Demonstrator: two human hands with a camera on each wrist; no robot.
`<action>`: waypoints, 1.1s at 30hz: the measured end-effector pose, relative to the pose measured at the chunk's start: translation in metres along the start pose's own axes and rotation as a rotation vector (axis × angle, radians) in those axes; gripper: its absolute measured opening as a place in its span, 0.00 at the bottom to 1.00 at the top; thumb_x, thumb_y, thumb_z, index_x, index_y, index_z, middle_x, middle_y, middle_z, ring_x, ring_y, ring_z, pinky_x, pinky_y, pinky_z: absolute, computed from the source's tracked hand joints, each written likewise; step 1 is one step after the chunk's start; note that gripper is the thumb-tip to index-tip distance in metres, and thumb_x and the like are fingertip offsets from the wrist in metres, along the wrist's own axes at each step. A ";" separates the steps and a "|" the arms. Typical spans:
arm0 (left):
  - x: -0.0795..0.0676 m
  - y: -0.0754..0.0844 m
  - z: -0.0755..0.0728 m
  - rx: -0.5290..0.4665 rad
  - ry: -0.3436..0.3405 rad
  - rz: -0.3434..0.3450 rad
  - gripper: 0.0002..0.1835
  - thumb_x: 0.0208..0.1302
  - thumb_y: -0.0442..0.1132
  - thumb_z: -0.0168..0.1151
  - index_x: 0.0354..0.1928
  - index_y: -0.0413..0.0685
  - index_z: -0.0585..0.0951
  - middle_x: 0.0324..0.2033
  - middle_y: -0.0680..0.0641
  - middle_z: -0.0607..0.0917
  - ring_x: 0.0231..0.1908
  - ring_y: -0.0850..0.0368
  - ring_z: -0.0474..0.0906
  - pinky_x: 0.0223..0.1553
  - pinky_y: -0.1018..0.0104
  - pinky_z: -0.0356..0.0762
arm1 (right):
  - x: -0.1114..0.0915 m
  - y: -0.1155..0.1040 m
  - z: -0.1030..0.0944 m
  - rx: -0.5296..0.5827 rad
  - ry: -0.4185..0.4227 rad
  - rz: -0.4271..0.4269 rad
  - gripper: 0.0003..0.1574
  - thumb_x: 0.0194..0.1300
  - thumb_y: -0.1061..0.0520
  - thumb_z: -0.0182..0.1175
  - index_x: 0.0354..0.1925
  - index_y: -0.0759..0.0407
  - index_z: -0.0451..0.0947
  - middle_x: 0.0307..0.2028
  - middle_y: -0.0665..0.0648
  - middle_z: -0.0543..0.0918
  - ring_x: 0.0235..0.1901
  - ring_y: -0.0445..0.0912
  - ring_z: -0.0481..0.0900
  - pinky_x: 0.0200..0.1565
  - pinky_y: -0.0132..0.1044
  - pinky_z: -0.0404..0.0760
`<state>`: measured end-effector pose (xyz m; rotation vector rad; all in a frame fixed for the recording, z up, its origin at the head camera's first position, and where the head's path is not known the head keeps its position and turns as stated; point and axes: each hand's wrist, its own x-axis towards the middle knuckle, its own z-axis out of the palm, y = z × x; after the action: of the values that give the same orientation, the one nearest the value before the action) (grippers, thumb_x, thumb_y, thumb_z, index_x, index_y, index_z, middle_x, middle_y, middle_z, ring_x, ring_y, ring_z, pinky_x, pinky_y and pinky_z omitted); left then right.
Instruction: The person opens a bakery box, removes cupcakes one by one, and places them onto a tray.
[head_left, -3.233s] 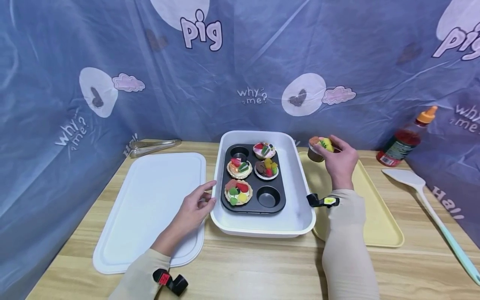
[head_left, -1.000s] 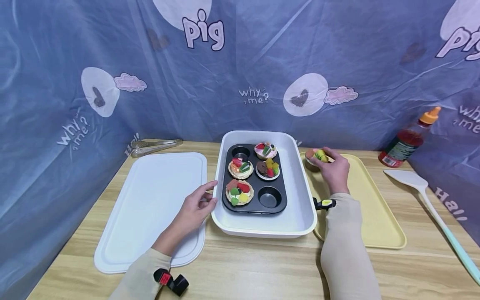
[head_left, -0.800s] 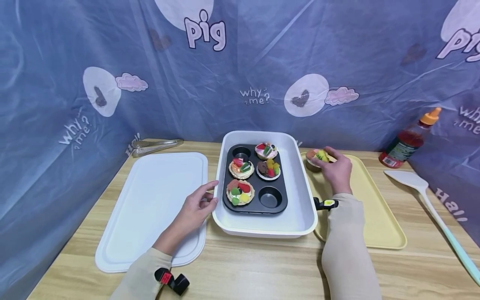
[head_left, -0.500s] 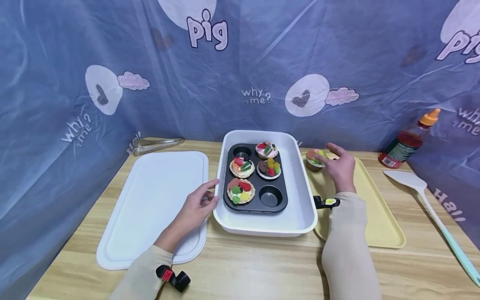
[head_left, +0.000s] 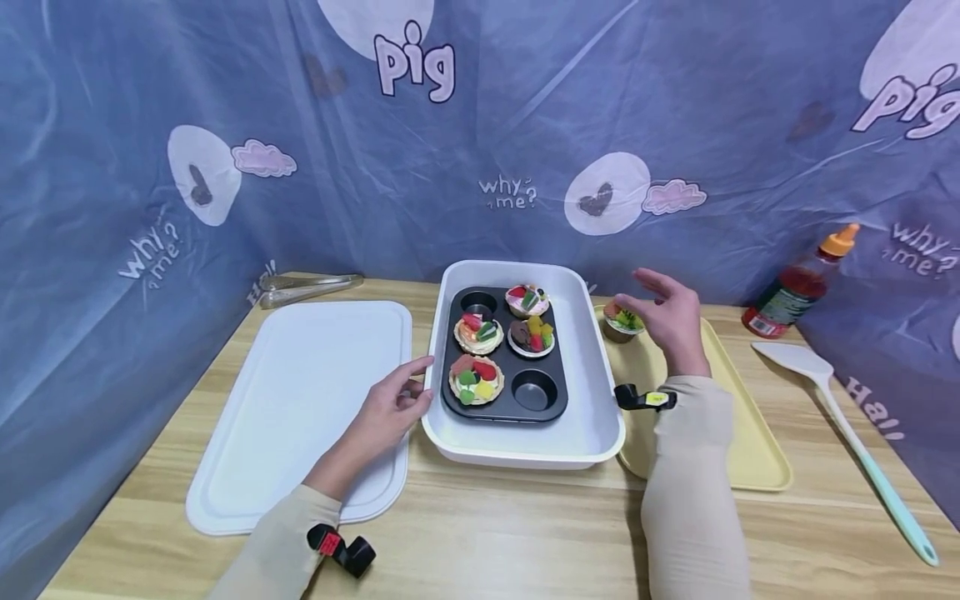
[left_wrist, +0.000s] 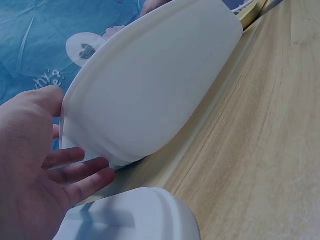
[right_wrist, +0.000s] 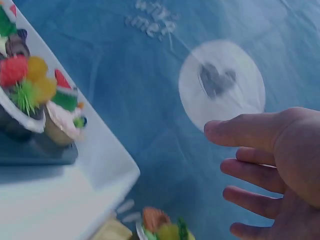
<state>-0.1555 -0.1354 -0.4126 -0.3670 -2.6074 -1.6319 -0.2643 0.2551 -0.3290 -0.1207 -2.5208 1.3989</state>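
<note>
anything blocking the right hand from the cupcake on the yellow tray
Nothing visible stands in between: in the head view, the right hand hovers just above and to the right of the cupcake. The white pan lies on the cupcake's other side.

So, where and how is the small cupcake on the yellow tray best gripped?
Probably by the brown cup of the cupcake, below the topping, thumb and fingers on opposite sides, coming from above and its right. It stands upright and round; the white pan's wall is close on its left, and the right hand hovers at its upper right.
</note>
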 end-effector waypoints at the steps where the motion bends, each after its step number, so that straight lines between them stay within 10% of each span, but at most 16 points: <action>1: 0.000 0.000 0.000 0.002 -0.001 0.003 0.28 0.69 0.33 0.61 0.70 0.45 0.71 0.45 0.39 0.84 0.45 0.50 0.83 0.49 0.62 0.83 | 0.000 -0.004 0.002 0.003 -0.012 -0.011 0.40 0.62 0.53 0.72 0.69 0.61 0.72 0.67 0.63 0.75 0.70 0.58 0.69 0.71 0.53 0.66; 20: 0.000 -0.002 -0.001 -0.057 0.002 0.028 0.28 0.67 0.30 0.62 0.69 0.41 0.72 0.44 0.37 0.85 0.44 0.48 0.83 0.45 0.70 0.83 | 0.020 -0.078 0.074 0.164 -0.168 -0.041 0.39 0.60 0.56 0.73 0.68 0.59 0.73 0.65 0.61 0.78 0.67 0.54 0.73 0.67 0.47 0.73; 33: 0.000 0.001 -0.003 -0.041 -0.015 -0.003 0.28 0.68 0.31 0.62 0.70 0.43 0.71 0.46 0.37 0.85 0.47 0.46 0.83 0.49 0.63 0.83 | 0.022 -0.070 0.117 0.170 -0.193 0.005 0.39 0.61 0.53 0.72 0.68 0.59 0.73 0.67 0.60 0.76 0.67 0.54 0.72 0.67 0.48 0.73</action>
<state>-0.1558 -0.1373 -0.4102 -0.3792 -2.5897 -1.6915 -0.3122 0.1253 -0.3248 0.0417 -2.5371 1.6931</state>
